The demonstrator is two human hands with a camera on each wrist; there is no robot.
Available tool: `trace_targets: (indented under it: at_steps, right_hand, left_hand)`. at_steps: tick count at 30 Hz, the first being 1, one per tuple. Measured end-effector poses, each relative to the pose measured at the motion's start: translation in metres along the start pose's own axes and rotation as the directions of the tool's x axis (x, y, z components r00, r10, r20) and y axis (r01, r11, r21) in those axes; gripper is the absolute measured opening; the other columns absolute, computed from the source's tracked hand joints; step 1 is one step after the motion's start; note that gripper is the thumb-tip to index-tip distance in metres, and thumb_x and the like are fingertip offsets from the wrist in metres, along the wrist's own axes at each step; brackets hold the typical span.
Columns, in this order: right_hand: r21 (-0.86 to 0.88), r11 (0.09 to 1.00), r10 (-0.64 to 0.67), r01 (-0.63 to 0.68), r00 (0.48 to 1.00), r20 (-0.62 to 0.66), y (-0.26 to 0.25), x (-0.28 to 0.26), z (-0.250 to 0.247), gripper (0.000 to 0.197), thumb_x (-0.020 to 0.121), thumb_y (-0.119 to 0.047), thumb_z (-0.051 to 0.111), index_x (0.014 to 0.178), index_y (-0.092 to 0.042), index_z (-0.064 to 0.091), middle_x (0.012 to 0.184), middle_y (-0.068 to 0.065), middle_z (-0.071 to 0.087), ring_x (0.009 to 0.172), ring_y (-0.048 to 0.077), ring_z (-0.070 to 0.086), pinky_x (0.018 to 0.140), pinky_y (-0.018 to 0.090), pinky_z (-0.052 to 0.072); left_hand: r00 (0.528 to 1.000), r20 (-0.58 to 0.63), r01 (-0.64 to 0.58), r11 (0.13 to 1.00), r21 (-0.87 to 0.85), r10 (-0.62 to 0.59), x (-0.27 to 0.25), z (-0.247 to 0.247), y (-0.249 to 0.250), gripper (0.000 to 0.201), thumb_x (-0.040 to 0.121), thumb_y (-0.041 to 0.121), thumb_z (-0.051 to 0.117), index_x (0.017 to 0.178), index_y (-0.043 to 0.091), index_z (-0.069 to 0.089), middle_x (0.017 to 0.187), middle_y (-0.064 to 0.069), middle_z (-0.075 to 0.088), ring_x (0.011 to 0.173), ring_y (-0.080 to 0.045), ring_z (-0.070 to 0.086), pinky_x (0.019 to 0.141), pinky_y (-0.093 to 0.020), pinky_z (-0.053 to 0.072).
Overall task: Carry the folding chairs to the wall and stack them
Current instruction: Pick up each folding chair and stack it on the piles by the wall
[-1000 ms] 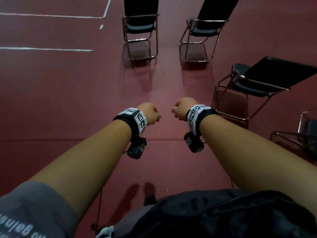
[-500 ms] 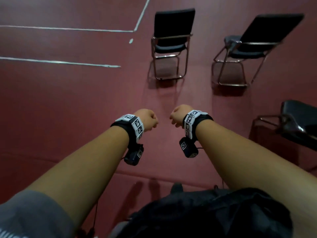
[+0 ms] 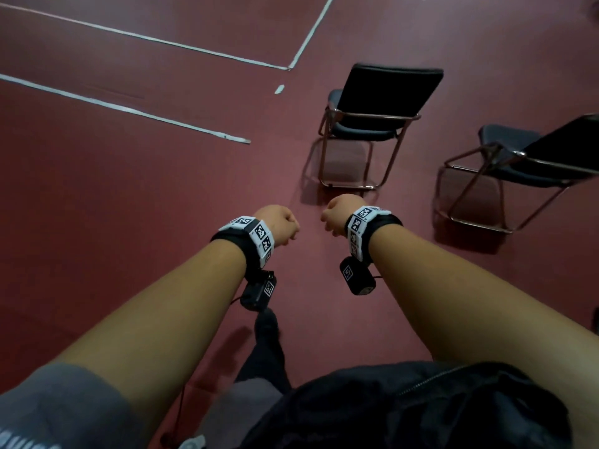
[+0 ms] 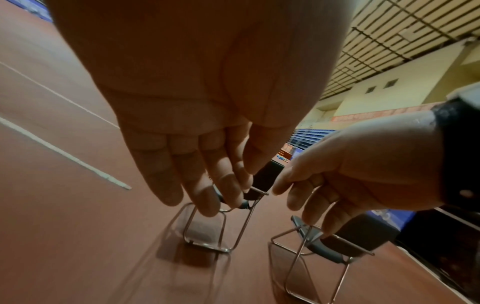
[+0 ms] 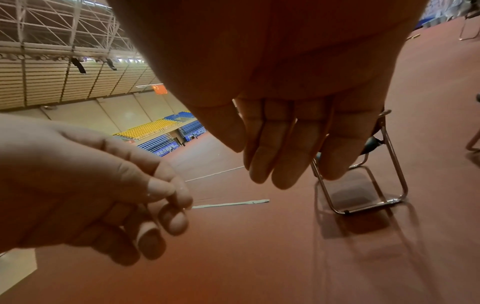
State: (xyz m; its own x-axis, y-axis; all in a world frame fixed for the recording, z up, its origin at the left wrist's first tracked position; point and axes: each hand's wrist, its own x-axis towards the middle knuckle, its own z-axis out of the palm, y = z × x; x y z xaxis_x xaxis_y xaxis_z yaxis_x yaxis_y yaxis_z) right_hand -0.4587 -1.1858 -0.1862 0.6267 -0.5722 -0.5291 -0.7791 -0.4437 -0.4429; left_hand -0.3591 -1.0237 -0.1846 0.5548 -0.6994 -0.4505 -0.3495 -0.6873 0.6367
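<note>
Two black folding chairs with metal frames stand unfolded on the red floor ahead. The nearer chair (image 3: 385,92) (image 4: 265,176) is just beyond my right hand, and the second chair (image 3: 557,147) (image 4: 358,236) stands further right, partly cut off by the frame edge. My left hand (image 3: 280,223) (image 4: 197,164) and right hand (image 3: 338,212) (image 5: 285,144) are held out side by side in front of me. Both have loosely curled, relaxed fingers and hold nothing. Neither hand touches a chair. In the right wrist view the nearer chair's frame (image 5: 363,205) shows behind the fingers.
White court lines (image 3: 129,108) cross the red floor on the left. A black bag (image 3: 405,406) hangs at my chest. My leg and foot (image 3: 267,338) show below the hands. Stadium seats (image 5: 166,131) and a wall lie far off.
The view has swung left and moved closer, so the chairs sit further right and larger. The chairs at the far right have left the view. Both hands keep their pose.
</note>
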Motion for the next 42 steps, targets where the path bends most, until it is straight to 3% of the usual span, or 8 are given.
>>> trace_targets:
  at_steps: [4, 8, 13, 22, 25, 30, 36, 42]
  right_hand:
    - [-0.041, 0.999, 0.018, -0.018, 1.000, 0.012, -0.056, 0.076, -0.031, 0.026, 0.093, -0.021, 0.055, 0.092, -0.010, 0.079, 0.082, 0.005, 0.080, 0.081, 0.027, 0.079, 0.086, 0.046, 0.064]
    - [-0.093, 0.996, -0.008, -0.003, 0.993, -0.119, -0.107, 0.141, -0.070, 0.029, 0.093, -0.026, 0.053, 0.095, -0.012, 0.079, 0.095, 0.010, 0.078, 0.093, 0.032, 0.074, 0.090, 0.042, 0.061]
    - [-0.115, 0.992, 0.030, -0.047, 0.990, -0.141, -0.133, 0.220, -0.104, 0.030, 0.098, -0.031, 0.057, 0.109, -0.014, 0.078, 0.107, 0.008, 0.076, 0.101, 0.031, 0.070, 0.084, 0.032, 0.055]
    - [-0.084, 0.992, 0.082, -0.092, 0.990, -0.118, -0.153, 0.404, -0.164, 0.031, 0.096, -0.030, 0.056, 0.111, -0.014, 0.077, 0.110, 0.008, 0.076, 0.104, 0.031, 0.069, 0.093, 0.035, 0.058]
    - [-0.131, 0.988, 0.067, -0.080, 0.993, -0.100, -0.171, 0.479, -0.195, 0.034, 0.096, -0.030, 0.054, 0.111, -0.011, 0.077, 0.114, 0.011, 0.074, 0.105, 0.034, 0.068, 0.085, 0.030, 0.052]
    - [-0.154, 0.987, 0.032, -0.048, 0.993, -0.111, -0.218, 0.568, -0.261, 0.028, 0.092, -0.029, 0.053, 0.095, -0.010, 0.074, 0.100, 0.012, 0.073, 0.086, 0.033, 0.063, 0.073, 0.030, 0.047]
    - [-0.129, 0.987, 0.079, -0.095, 0.989, -0.121, -0.258, 0.653, -0.329, 0.025, 0.091, -0.029, 0.056, 0.076, -0.010, 0.063, 0.087, 0.008, 0.070, 0.082, 0.030, 0.068, 0.067, 0.029, 0.045]
    - [0.011, 0.965, 0.258, -0.261, 0.948, -0.187, -0.255, 0.721, -0.376, 0.024, 0.092, -0.027, 0.056, 0.088, -0.012, 0.074, 0.089, 0.006, 0.076, 0.083, 0.029, 0.071, 0.077, 0.035, 0.059]
  left_hand:
    - [0.999, 0.046, -0.019, 0.998, 0.064, 0.016, 0.090, -0.064, 0.008, 0.015, 0.092, 0.016, 0.063, 0.085, 0.013, 0.076, 0.086, -0.004, 0.080, 0.083, -0.026, 0.077, 0.086, -0.042, 0.062]
    - [0.995, 0.078, -0.071, 0.985, 0.157, 0.060, 0.167, -0.125, 0.024, 0.016, 0.090, 0.020, 0.063, 0.079, 0.017, 0.074, 0.082, 0.000, 0.079, 0.080, -0.023, 0.076, 0.085, -0.041, 0.062]
    - [0.992, 0.110, -0.089, 0.976, 0.199, 0.068, 0.253, -0.169, 0.038, 0.017, 0.092, 0.022, 0.063, 0.082, 0.016, 0.075, 0.084, -0.002, 0.079, 0.079, -0.026, 0.077, 0.082, -0.043, 0.063]
    - [0.989, 0.147, -0.066, 0.960, 0.273, 0.027, 0.437, -0.226, 0.058, 0.019, 0.093, 0.022, 0.063, 0.081, 0.013, 0.075, 0.083, -0.004, 0.079, 0.078, -0.027, 0.077, 0.082, -0.044, 0.063]
    - [0.987, 0.161, -0.074, 0.949, 0.306, 0.026, 0.498, -0.258, 0.072, 0.019, 0.094, 0.023, 0.063, 0.084, 0.012, 0.075, 0.086, -0.005, 0.079, 0.082, -0.028, 0.077, 0.083, -0.044, 0.063]
    - [0.988, 0.152, -0.079, 0.943, 0.324, 0.031, 0.583, -0.320, 0.096, 0.021, 0.095, 0.024, 0.062, 0.084, 0.012, 0.075, 0.087, -0.005, 0.080, 0.082, -0.028, 0.077, 0.083, -0.044, 0.063]
    - [0.977, 0.199, -0.139, 0.936, 0.324, 0.077, 0.686, -0.373, 0.123, 0.021, 0.095, 0.023, 0.060, 0.083, 0.012, 0.074, 0.086, -0.003, 0.080, 0.078, -0.025, 0.077, 0.083, -0.042, 0.063]
    - [0.912, 0.351, -0.346, 0.855, 0.385, 0.211, 0.813, -0.397, 0.180, 0.025, 0.093, 0.027, 0.059, 0.088, 0.011, 0.076, 0.088, -0.004, 0.080, 0.082, -0.026, 0.077, 0.084, -0.040, 0.062]
